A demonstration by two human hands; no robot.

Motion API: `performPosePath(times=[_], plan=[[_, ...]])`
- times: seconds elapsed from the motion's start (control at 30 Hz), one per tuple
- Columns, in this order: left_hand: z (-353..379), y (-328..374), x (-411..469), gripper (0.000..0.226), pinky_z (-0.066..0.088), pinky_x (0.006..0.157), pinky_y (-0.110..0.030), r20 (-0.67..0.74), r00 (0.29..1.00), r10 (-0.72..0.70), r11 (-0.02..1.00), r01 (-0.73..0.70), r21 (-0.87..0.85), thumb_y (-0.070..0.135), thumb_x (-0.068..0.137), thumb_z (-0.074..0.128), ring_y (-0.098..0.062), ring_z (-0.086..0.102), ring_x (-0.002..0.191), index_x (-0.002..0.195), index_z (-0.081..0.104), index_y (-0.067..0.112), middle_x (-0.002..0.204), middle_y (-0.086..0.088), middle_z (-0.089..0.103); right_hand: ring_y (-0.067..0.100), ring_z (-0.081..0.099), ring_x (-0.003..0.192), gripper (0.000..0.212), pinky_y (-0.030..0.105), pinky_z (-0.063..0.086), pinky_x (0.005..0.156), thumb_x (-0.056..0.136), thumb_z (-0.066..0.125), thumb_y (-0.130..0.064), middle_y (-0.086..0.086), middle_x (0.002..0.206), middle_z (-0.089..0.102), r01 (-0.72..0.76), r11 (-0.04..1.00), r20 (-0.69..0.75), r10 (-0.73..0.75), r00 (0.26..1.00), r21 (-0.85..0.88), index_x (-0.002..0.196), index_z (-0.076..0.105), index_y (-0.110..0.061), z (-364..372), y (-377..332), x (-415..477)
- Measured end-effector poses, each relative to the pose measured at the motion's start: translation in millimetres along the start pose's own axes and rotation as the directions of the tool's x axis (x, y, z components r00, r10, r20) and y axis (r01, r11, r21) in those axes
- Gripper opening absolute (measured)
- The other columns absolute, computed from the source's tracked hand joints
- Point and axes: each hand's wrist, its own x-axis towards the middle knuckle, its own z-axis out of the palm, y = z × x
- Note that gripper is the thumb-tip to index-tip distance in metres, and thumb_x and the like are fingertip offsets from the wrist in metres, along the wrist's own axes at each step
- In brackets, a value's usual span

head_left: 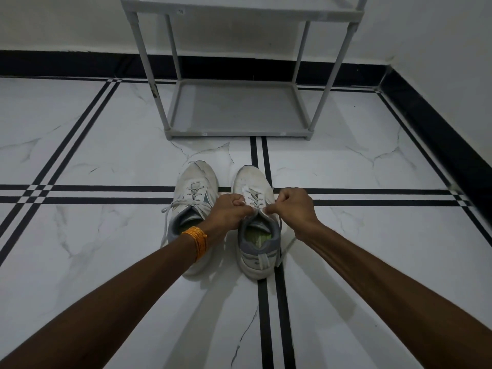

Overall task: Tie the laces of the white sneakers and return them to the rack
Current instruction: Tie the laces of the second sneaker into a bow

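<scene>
Two white sneakers stand side by side on the floor, toes pointing at the rack. The left sneaker has its laces hanging loose down its left side. Over the tongue of the right sneaker my two hands meet. My left hand, with an orange thread band on its wrist, pinches one end of that shoe's lace. My right hand pinches the other end. A short stretch of white lace shows between the fingertips. The grey shoe rack stands just beyond the shoes, with nothing on its lower shelf.
The floor is white marble tile with black double stripes. A black skirting runs along the back wall and the right wall, forming a corner at the upper right. The rack's upper shelf is cut off by the top edge.
</scene>
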Motion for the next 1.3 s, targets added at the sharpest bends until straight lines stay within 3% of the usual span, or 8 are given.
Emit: performPosePath(times=[0.27, 0.53, 0.77, 0.87, 0.97, 1.03, 1.17, 1.3], plan=[[-1, 12, -9, 0.042, 0.034, 0.051, -0.024, -0.081, 0.992, 0.098, 0.960, -0.073, 0.270, 0.017, 0.081, 0.071, -0.013, 0.039, 0.052, 0.054, 0.039, 0.019, 0.054, 0.002, 0.041, 0.019, 0.064, 0.066, 0.035, 0.030, 0.045, 0.054, 0.067, 0.086, -0.022, 0.008, 0.068, 0.067, 0.151, 0.975, 0.040, -0.147, 0.988, -0.163, 0.060, 0.054, -0.010, -6, 2, 2], [-43, 88, -22, 0.054, 0.037, 0.071, -0.034, 0.001, 0.844, 0.536, 0.501, -0.319, 0.805, 0.045, 0.090, 0.055, -0.019, 0.042, 0.062, 0.046, 0.036, 0.022, 0.047, 0.006, 0.038, 0.013, 0.052, 0.055, 0.039, 0.024, 0.036, 0.052, 0.082, 0.070, -0.044, -0.001, 0.058, 0.057, 0.193, 0.865, 0.258, -0.077, 0.963, -0.462, 0.065, 0.062, -0.010, -66, -46, 3], [-16, 93, -35, 0.035, 0.038, 0.068, -0.025, 0.495, 0.628, 0.600, 0.286, -0.747, 0.601, 0.034, 0.092, 0.060, -0.011, 0.049, 0.073, 0.062, 0.044, 0.026, 0.082, 0.001, 0.060, 0.020, 0.058, 0.065, 0.039, 0.033, 0.045, 0.064, 0.090, 0.062, -0.036, 0.018, 0.076, 0.066, 0.461, 0.845, 0.243, -0.403, 0.882, -0.271, 0.067, 0.058, -0.006, -72, -87, -2], [-10, 87, -29, 0.022, 0.038, 0.062, -0.023, 0.565, 0.588, 0.578, 0.051, -0.718, 0.694, 0.034, 0.095, 0.054, -0.015, 0.055, 0.071, 0.091, 0.061, 0.013, 0.106, -0.007, 0.066, 0.017, 0.065, 0.071, 0.034, 0.033, 0.050, 0.069, 0.092, 0.061, -0.034, 0.007, 0.076, 0.070, 0.529, 0.813, 0.259, -0.471, 0.843, -0.243, 0.072, 0.063, -0.006, -66, -88, -3], [-16, 95, -20, 0.033, 0.037, 0.057, -0.029, 0.480, 0.697, 0.532, -0.072, -0.528, 0.846, 0.038, 0.098, 0.047, -0.017, 0.053, 0.062, 0.097, 0.064, 0.009, 0.090, -0.005, 0.068, 0.011, 0.060, 0.066, 0.024, 0.031, 0.049, 0.064, 0.090, 0.063, -0.032, -0.001, 0.077, 0.068, 0.541, 0.808, 0.173, -0.513, 0.841, -0.234, 0.075, 0.065, -0.013, -65, -82, -1], [-20, 105, -18, 0.036, 0.034, 0.056, -0.027, 0.388, 0.762, 0.518, 0.054, -0.482, 0.874, 0.040, 0.096, 0.049, -0.013, 0.048, 0.054, 0.080, 0.065, 0.012, 0.066, 0.002, 0.058, 0.012, 0.060, 0.070, 0.006, 0.032, 0.051, 0.068, 0.088, 0.065, -0.023, -0.004, 0.086, 0.067, 0.535, 0.803, 0.087, -0.533, 0.842, -0.263, 0.087, 0.067, -0.017, -68, -77, 0], [-18, 119, -15, 0.051, 0.033, 0.055, -0.028, 0.211, 0.911, 0.354, 0.726, -0.410, 0.552, 0.043, 0.095, 0.050, -0.016, 0.043, 0.051, 0.062, 0.059, 0.006, 0.056, -0.003, 0.048, 0.012, 0.058, 0.070, 0.028, 0.026, 0.047, 0.062, 0.076, 0.072, -0.010, -0.002, 0.093, 0.063, 0.457, 0.844, 0.146, -0.433, 0.889, -0.281, 0.101, 0.067, -0.020, -64, -70, -7], [-19, 123, -18, 0.039, 0.030, 0.046, -0.023, 0.183, 0.969, 0.165, 0.937, -0.212, 0.279, 0.037, 0.093, 0.053, -0.010, 0.036, 0.047, 0.065, 0.063, 0.012, 0.052, 0.004, 0.042, 0.015, 0.061, 0.065, 0.011, 0.028, 0.050, 0.059, 0.077, 0.078, -0.026, 0.002, 0.071, 0.067, 0.427, 0.895, 0.196, -0.399, 0.896, -0.132, 0.076, 0.069, -0.019, -53, -67, -13]])
